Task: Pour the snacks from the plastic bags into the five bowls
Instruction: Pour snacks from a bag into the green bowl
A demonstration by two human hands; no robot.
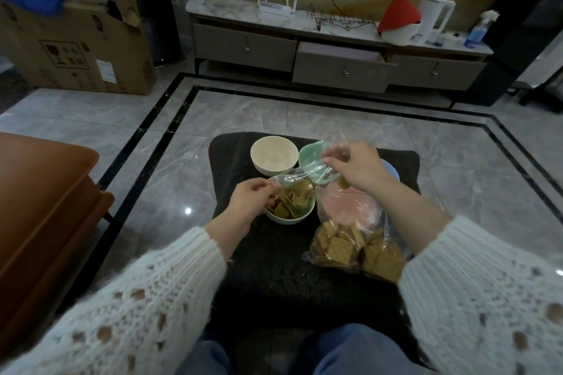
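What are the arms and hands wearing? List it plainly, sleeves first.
Both arms wear a fluffy white open-knit sweater, its sleeves dotted with small round holes and ending in ribbed cuffs short of the wrists. The left hand and right hand are bare: no gloves, and no rings, watch or bracelet show.

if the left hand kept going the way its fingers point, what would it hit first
Probably the crackers piled in the light green bowl: the left hand points right at them, pinching the bag. Depth is uncertain.
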